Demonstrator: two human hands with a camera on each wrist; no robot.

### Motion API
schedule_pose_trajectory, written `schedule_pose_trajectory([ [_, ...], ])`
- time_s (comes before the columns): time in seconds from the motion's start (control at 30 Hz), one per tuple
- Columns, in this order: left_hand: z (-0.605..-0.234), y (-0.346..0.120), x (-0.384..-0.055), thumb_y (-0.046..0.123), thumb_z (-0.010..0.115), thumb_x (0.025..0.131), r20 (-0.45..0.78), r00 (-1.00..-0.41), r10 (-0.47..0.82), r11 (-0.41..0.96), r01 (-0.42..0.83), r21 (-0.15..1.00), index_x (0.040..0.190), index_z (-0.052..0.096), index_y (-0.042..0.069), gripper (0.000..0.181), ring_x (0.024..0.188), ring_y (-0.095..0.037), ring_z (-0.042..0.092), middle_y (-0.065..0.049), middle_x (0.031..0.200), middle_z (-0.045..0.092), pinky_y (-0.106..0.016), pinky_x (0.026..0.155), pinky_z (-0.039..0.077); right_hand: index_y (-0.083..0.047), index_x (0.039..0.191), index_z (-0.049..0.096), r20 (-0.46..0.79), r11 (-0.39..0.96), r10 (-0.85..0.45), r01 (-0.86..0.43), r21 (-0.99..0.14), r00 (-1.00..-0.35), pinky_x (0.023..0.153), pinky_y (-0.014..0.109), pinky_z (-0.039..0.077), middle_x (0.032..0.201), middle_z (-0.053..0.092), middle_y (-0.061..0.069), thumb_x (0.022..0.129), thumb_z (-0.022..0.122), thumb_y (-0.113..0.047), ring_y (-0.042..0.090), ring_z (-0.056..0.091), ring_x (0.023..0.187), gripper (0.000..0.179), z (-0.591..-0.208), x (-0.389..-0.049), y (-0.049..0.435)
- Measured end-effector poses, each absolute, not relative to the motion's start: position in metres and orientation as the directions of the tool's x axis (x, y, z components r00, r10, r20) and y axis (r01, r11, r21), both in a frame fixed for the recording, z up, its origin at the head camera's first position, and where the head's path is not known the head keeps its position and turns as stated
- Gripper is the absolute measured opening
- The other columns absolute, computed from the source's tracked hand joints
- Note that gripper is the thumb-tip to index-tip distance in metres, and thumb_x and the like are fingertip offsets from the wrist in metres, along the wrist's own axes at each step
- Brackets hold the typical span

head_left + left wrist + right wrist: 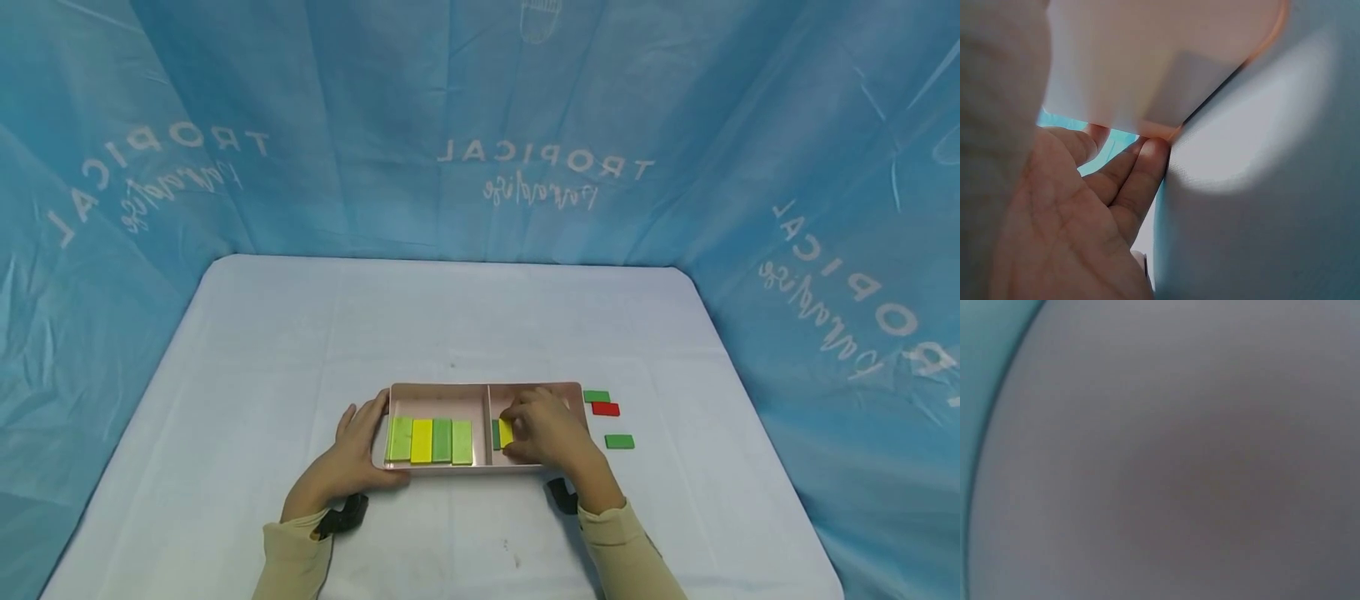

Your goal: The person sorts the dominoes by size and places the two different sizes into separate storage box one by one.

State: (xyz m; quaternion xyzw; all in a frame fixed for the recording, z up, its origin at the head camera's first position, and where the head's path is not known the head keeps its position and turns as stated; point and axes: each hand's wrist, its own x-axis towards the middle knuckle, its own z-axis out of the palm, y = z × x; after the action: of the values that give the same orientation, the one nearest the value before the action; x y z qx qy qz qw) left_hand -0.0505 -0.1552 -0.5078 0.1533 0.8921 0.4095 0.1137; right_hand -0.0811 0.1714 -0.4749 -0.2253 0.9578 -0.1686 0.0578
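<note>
The left hand (pixel 358 450) holds the left end of the box (pixel 442 402) on the table (pixel 450 325). In the box's right part, the right hand (pixel 551 429) pinches a yellow block (pixel 506 432), with a green block (pixel 496 435) just left of it. Four blocks (pixel 422 440) make a row in the left part, near side. Right of the box lie a red block (pixel 606 409) and two green blocks (pixel 619 442).

Blue curtain (pixel 390 100) w/ mirrored "TROPICAL paradise" txt (pixel 551 154) hangs round 3 sides of wht tbl (pixel 465 325)
</note>
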Motion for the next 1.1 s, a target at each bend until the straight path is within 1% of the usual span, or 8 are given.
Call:
schedule_pose_trajectory([
  [0.23, -0.509, -0.155, -0.051, 0.038, 0.093, 0.064, -0.073, -0.926, 0.369, 0.61, 0.183, 0.771, 0.159, 0.014, 0.0, 0.129, 0.148, -0.044, 0.026, -0.021, 0.161, 0.032, -0.063, 0.12, -0.001, -0.017, 0.103, 0.08, -0.037, 0.834, -0.447, -0.402, -0.378, -0.894, 0.091, 0.038, 0.053, 0.096, 0.069, -0.007, 0.068, 0.095, -0.028, 0.016, 0.055, 0.102, 0.04, -0.475, -0.081, 0.173],
  [0.4, -0.51, -0.155, -0.051, 0.039, 0.093, 0.064, -0.073, -0.926, 0.37, 0.607, 0.181, 0.774, 0.159, 0.013, 0.0, 0.13, 0.148, -0.044, 0.026, -0.022, 0.161, 0.03, -0.063, 0.12, -0.001, -0.015, 0.108, 0.078, -0.057, 0.836, -0.444, -0.39, -0.385, -0.894, 0.094, 0.039, 0.053, 0.105, 0.07, -0.004, 0.068, 0.095, -0.03, 0.018, 0.056, 0.107, 0.046, -0.474, -0.08, 0.174],
  [0.5, -0.51, -0.154, -0.051, 0.039, 0.093, 0.064, -0.076, -0.926, 0.371, 0.608, 0.18, 0.774, 0.159, 0.012, 0.0, 0.131, 0.149, -0.044, 0.026, -0.022, 0.161, 0.031, -0.063, 0.12, -0.001, -0.014, 0.11, 0.077, -0.047, 0.836, -0.435, -0.384, -0.391, -0.899, 0.095, 0.039, 0.053, 0.108, 0.071, -0.003, 0.069, 0.093, -0.031, 0.019, 0.058, 0.109, 0.046, -0.473, -0.079, 0.176],
  [0.6, -0.509, -0.154, -0.051, 0.04, 0.093, 0.064, -0.075, -0.926, 0.37, 0.61, 0.181, 0.771, 0.159, 0.012, -0.001, 0.131, 0.148, -0.044, 0.026, -0.022, 0.16, 0.032, -0.064, 0.12, -0.001, -0.015, 0.109, 0.077, 0.007, 0.839, -0.411, -0.382, -0.387, -0.911, 0.096, 0.038, 0.054, 0.108, 0.072, -0.004, 0.074, 0.09, -0.028, 0.019, 0.059, 0.108, 0.04, -0.471, -0.077, 0.178],
  [0.77, -0.508, -0.154, -0.051, 0.04, 0.093, 0.064, -0.08, -0.929, 0.363, 0.614, 0.173, 0.77, 0.159, 0.013, -0.001, 0.131, 0.148, -0.044, 0.026, -0.022, 0.16, 0.032, -0.064, 0.12, -0.002, -0.015, 0.11, 0.079, 0.14, 0.837, -0.352, -0.378, -0.396, -0.926, 0.093, 0.038, 0.057, 0.107, 0.073, -0.004, 0.079, 0.086, -0.024, 0.019, 0.062, 0.108, 0.032, -0.467, -0.067, 0.183],
  [0.9, -0.507, -0.154, -0.051, 0.039, 0.093, 0.064, -0.073, -0.929, 0.363, 0.608, 0.177, 0.774, 0.159, 0.013, -0.001, 0.131, 0.148, -0.044, 0.027, -0.022, 0.16, 0.033, -0.064, 0.12, -0.002, -0.015, 0.11, 0.079, 0.204, 0.837, -0.301, -0.361, -0.411, -0.931, 0.088, 0.038, 0.059, 0.108, 0.073, -0.002, 0.08, 0.085, -0.02, 0.019, 0.064, 0.106, 0.031, -0.467, -0.06, 0.186],
  [1.1, -0.507, -0.154, -0.051, 0.04, 0.093, 0.064, -0.078, -0.926, 0.369, 0.608, 0.177, 0.774, 0.159, 0.012, -0.001, 0.131, 0.148, -0.045, 0.026, -0.023, 0.16, 0.033, -0.064, 0.12, -0.003, -0.012, 0.11, 0.079, 0.257, 0.852, -0.235, -0.326, -0.41, -0.937, 0.083, 0.038, 0.061, 0.108, 0.073, 0.0, 0.079, 0.086, -0.017, 0.02, 0.065, 0.103, 0.032, -0.465, -0.055, 0.195],
])
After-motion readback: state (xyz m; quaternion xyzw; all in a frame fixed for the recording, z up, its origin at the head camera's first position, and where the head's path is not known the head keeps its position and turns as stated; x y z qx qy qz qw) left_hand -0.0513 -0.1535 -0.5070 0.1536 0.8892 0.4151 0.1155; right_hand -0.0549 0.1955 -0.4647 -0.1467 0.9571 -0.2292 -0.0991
